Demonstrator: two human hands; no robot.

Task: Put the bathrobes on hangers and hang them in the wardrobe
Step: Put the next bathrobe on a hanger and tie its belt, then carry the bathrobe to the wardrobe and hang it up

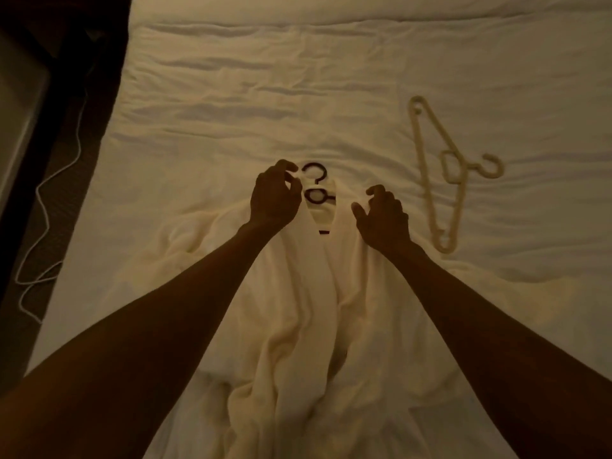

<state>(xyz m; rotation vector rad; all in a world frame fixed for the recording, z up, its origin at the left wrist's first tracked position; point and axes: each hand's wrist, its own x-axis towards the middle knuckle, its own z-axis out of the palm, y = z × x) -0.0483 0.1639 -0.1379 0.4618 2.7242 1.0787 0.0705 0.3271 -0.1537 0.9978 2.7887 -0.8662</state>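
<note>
A cream bathrobe (308, 313) lies spread on the bed, collar end away from me. A dark hanger (314, 183) is inside its neck opening; only the hook and a ring below it show. My left hand (273, 197) hovers at the left collar edge, fingers curled and pinching near the hook; whether it grips cloth is unclear. My right hand (384, 217) is over the right collar side, fingers spread, holding nothing. A second, cream plastic hanger (447, 173) lies bare on the sheet to the right.
The white bed sheet (298, 94) is wrinkled and stretches away ahead. A white cable (43, 226) trails on the dark floor along the bed's left edge. Dark furniture stands at the far left.
</note>
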